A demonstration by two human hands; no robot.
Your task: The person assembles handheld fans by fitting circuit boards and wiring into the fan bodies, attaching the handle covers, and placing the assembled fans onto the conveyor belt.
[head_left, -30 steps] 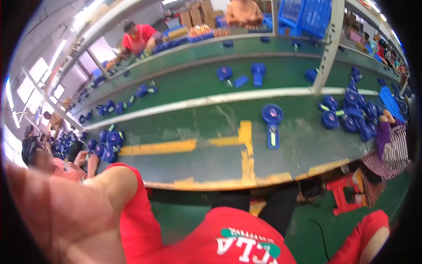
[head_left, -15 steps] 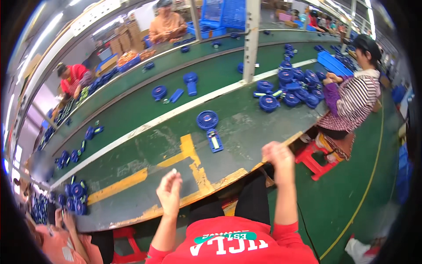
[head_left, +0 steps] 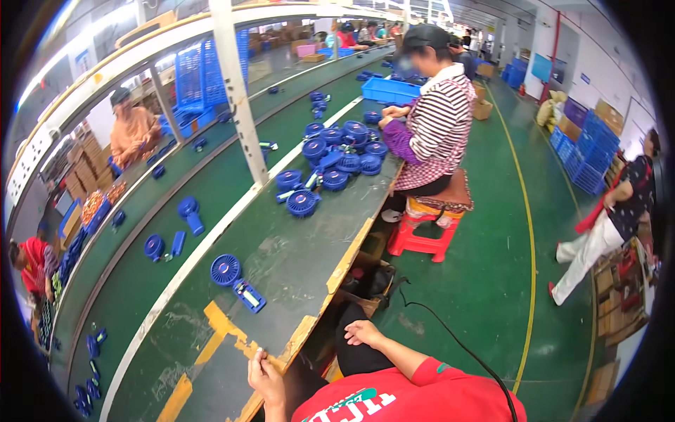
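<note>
My left hand [head_left: 264, 378] is over the bench's taped front edge, fingertips closed together on something pale and too small to make out. Low over my dark trousers, beside the bench, my right hand [head_left: 364, 333] holds nothing visible, its fingers loosely apart. Ahead of my left hand, a blue handheld fan [head_left: 226, 270] lies on the dark green bench top [head_left: 278, 264]. Its handle [head_left: 249, 296] shows a pale strip inside. Neither hand touches the fan.
A heap of blue fans [head_left: 337, 151] covers the bench farther along, near a co-worker [head_left: 439, 112] on a red stool [head_left: 422, 235]. A blue tray [head_left: 390, 90] is beyond. A white post [head_left: 242, 98] rises beside the conveyor [head_left: 204, 204]. Another person [head_left: 612, 211] stands at right.
My view has swung to the right, bringing the aisle into sight. My right hand has dropped from the bench edge toward my lap. The nearest fan still lies on the bench.
</note>
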